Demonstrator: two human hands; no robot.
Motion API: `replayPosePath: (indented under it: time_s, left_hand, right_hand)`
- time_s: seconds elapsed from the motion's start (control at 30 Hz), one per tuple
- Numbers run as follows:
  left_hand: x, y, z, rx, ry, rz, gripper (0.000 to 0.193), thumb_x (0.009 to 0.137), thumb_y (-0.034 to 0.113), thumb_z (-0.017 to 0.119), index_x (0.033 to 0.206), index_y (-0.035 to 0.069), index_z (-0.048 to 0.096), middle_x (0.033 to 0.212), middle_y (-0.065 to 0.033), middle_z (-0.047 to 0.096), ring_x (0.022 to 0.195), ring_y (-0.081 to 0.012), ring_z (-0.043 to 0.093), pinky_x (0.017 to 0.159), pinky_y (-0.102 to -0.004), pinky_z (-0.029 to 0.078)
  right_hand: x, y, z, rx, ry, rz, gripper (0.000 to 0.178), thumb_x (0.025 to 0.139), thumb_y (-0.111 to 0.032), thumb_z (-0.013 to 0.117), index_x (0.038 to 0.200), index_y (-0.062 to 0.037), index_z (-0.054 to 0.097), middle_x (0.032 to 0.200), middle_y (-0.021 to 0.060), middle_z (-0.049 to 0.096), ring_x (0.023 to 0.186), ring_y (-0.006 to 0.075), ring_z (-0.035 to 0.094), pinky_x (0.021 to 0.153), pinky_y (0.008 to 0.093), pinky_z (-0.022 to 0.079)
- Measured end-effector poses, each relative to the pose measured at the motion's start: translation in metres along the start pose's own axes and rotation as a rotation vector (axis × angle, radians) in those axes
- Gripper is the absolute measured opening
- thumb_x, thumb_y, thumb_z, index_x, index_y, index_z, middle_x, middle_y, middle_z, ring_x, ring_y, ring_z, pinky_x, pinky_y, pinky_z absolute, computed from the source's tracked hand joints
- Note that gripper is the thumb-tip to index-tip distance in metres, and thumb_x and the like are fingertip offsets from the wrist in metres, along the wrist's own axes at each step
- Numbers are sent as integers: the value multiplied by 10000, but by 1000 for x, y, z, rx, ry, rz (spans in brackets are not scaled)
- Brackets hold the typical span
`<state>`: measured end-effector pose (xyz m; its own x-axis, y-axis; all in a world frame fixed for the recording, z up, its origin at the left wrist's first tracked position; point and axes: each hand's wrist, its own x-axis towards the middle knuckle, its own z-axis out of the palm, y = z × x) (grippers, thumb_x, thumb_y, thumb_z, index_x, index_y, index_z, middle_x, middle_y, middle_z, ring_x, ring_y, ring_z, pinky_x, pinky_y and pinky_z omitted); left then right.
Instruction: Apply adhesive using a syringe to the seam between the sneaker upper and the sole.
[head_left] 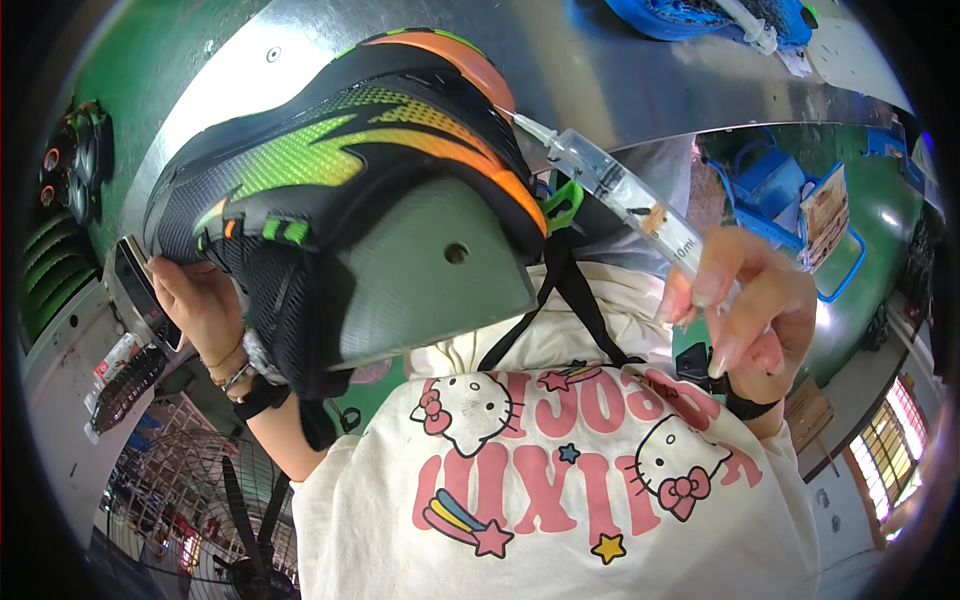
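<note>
Left hand (200, 305) grips the shoe (340, 170); right hand (745, 310) pinches the syringe (610, 185); a slip could jab the upper.

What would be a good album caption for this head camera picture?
Left hand steadies a black, green and orange shoe on its grey last while the right hand aims a syringe at its heel.

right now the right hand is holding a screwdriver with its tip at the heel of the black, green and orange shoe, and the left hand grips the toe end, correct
Not quite. In the head view the right hand holds a clear syringe, not a screwdriver; its needle tip is at the heel of the black, green and orange shoe. The left hand does grip the toe end.
</note>
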<state>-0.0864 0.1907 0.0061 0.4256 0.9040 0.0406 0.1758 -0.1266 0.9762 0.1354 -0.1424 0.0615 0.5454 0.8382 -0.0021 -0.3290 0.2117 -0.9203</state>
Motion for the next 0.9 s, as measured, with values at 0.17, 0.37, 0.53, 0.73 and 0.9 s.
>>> replayPosePath:
  time_s: [0.17, 0.37, 0.53, 0.73, 0.9]
  left_hand:
    - [24, 7, 2, 127, -79, -96, 322, 884, 347, 483, 876, 29, 530, 711, -38, 562, 605, -105, 524, 562, -234, 411]
    - [21, 13, -2, -129, -189, -383, 301, 916, 246, 457, 1061, -8, 526, 887, -58, 613, 722, -110, 596, 596, -228, 497]
    - [-34, 34, -4, -269, -347, -523, 386, 931, 279, 391, 1204, 11, 442, 1142, -79, 537, 938, -170, 571, 648, -256, 514]
    - [-81, 41, 16, -450, -484, -723, 574, 812, 295, 552, 1238, -40, 362, 1194, -146, 491, 1090, -253, 499, 936, -388, 397]
    - [-88, 55, 49, -545, -620, -821, 758, 609, 170, 695, 1221, -95, 335, 1144, -195, 505, 1022, -265, 547, 899, -358, 437]
  right_hand:
    - [13, 14, -1, 97, 14, -36, 326, 840, -301, 568, 786, 17, 611, 988, 195, 507, 832, 225, 542, 722, 319, 455]
    - [33, 34, 5, 79, -24, -171, 221, 865, -174, 533, 848, 39, 591, 1076, 216, 487, 932, 223, 517, 816, 340, 446]
    - [32, 40, 8, 102, -19, -171, 204, 864, -147, 533, 858, 48, 592, 1067, 209, 490, 954, 221, 502, 822, 344, 446]
    - [32, 44, 4, 74, -4, -179, 185, 865, -123, 527, 855, 50, 591, 1064, 198, 494, 960, 211, 502, 831, 348, 445]
    - [33, 44, 5, 102, 40, -189, 174, 865, -116, 528, 855, 46, 589, 1061, 195, 496, 974, 212, 500, 838, 354, 445]
